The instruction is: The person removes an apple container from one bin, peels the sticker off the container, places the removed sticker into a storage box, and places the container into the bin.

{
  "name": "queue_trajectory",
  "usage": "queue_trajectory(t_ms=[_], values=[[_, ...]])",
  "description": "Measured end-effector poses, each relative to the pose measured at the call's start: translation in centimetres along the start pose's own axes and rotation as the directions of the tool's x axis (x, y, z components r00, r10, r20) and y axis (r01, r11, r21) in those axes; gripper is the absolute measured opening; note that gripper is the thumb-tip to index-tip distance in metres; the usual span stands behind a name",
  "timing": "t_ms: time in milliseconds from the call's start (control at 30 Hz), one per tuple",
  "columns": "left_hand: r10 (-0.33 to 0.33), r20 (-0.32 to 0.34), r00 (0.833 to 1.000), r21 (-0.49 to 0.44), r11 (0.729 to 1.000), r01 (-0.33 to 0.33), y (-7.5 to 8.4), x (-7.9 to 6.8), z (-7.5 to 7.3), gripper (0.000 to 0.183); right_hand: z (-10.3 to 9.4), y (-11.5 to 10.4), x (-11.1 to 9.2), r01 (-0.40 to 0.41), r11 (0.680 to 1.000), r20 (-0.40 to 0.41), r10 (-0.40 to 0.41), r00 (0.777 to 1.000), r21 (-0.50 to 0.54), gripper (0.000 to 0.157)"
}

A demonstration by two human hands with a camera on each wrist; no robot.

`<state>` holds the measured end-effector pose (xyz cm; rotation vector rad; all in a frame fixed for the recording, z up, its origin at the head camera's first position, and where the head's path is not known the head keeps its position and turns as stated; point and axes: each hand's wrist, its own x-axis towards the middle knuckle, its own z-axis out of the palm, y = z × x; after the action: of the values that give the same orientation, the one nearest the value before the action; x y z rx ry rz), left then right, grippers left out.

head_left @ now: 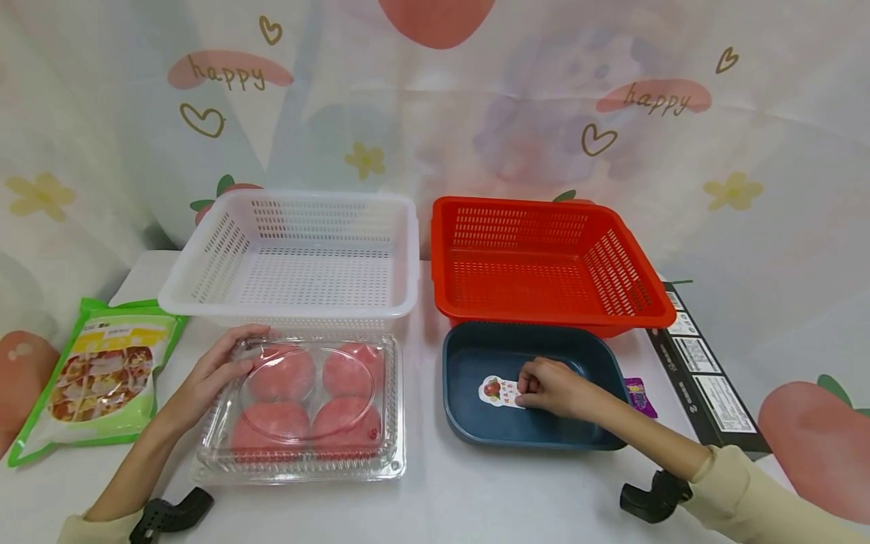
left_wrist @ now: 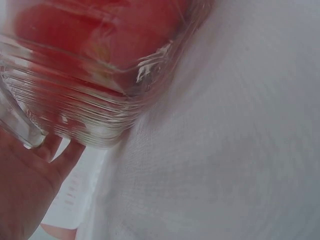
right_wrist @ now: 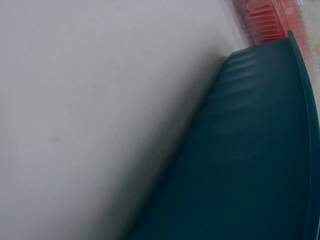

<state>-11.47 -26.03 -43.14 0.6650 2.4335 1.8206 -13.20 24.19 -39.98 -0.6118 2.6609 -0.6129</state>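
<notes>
In the head view my left hand (head_left: pixel 217 368) rests at the far left corner of a clear plastic clamshell box (head_left: pixel 390 461), its fingers fairly straight against the side. Several round red fruits show through the lid; their exact kind is unclear. The left wrist view shows the fingers of my left hand (left_wrist: pixel 37 175) touching the ridged wall of the box (left_wrist: pixel 95 112). My right hand (head_left: pixel 553 387) pinches a white label (head_left: pixel 495 391) with a red fruit print, inside a dark blue tray (head_left: pixel 469 427). In the right wrist view only the tray's outer wall (right_wrist: pixel 240 165) shows; the hand is hidden.
Behind stand a white slotted basket (head_left: pixel 313 308) and a red slotted basket (head_left: pixel 544 308). A green food bag (head_left: pixel 102 378) lies at far left. Right of the tray are a small purple packet (head_left: pixel 640 397) and a long black box (head_left: pixel 703 370).
</notes>
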Motion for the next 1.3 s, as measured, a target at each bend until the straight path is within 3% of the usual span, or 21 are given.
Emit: queue_trajectory(t_ms=[200,433,500,600,700,800,867,1000,1133,1233,1300], values=[[-0.009,-0.013,1.000,0.004,1.000,0.009,0.2,-0.2,-0.2,0.044,-0.2,0.2,0.1,0.013,1.000,0.024,-0.013,1.000,0.005,0.013],[0.014,-0.002,1.000,-0.007,1.000,-0.014,-0.1,-0.3,-0.5,0.044,-0.9,0.3,0.3,-0.043,0.999,0.026,0.044,0.999,-0.023,0.014],[0.009,0.018,1.000,0.020,1.000,-0.010,0.0,-0.3,-0.6,0.045,-1.1,0.1,0.4,-0.036,0.999,-0.032,0.035,0.999,-0.016,0.017],[-0.023,0.020,1.000,0.144,0.989,0.019,0.6,-0.4,-0.9,0.048,-1.2,-1.0,0.5,0.043,0.997,-0.179,-0.032,0.983,0.059,0.023],[-0.079,-0.009,0.997,0.307,0.948,0.078,1.7,-0.7,-1.1,0.052,-0.7,-3.5,0.5,0.169,0.973,-0.309,-0.114,0.944,0.157,0.026],[-0.149,-0.029,0.988,0.376,0.914,0.149,2.9,-1.3,-1.1,0.057,0.2,-6.8,0.6,0.245,0.942,-0.342,-0.158,0.926,0.229,0.033],[-0.203,-0.030,0.979,0.376,0.905,0.200,3.5,-1.9,-0.9,0.060,1.0,-9.0,0.7,0.246,0.933,-0.302,-0.162,0.939,0.263,0.042],[-0.297,-0.031,0.954,0.343,0.894,0.289,4.5,-3.4,-0.2,0.064,2.6,-12.3,0.9,0.163,0.932,-0.146,-0.121,0.982,0.323,0.064],[-0.335,-0.054,0.941,0.357,0.874,0.331,4.9,-4.6,0.1,0.063,3.9,-14.1,0.9,0.097,0.929,-0.027,-0.093,0.995,0.358,0.077],[-0.362,-0.065,0.930,0.368,0.858,0.359,5.0,-5.2,0.1,0.062,4.5,-14.7,0.8,0.065,0.893,0.053,-0.098,0.994,0.446,0.080],[-0.376,-0.067,0.924,0.371,0.851,0.373,5.1,-5.5,0.2,0.062,4.7,-14.9,0.8,0.037,0.852,0.095,-0.101,0.990,0.522,0.081]])
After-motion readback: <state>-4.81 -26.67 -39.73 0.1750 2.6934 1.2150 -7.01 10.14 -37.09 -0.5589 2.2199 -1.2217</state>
